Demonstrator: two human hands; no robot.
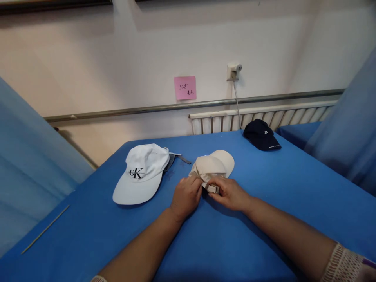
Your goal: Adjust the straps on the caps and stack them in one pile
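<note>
A beige baseball cap (210, 165) lies on the blue-covered table (202, 243), its brim turned away toward the back right. At its back, my left hand (188, 194) is closed on the left side of the adjusting strap (210, 188). The fingers of my right hand (230, 192) pinch the strap from the other side. My fingers partly hide the strap and its fastening. Left of my hands rests a white baseball cap (147, 166) with black letters, brim toward me, a dark strap end sticking out at its right.
A dark navy cap (260, 135) sits at the table's back right. A thin stick (45, 229) lies at the left edge. Behind stand a white radiator (217, 122), a metal rail (141, 110) and a plugged-in cord (236, 98). Blue curtains (26, 164) hang on both sides.
</note>
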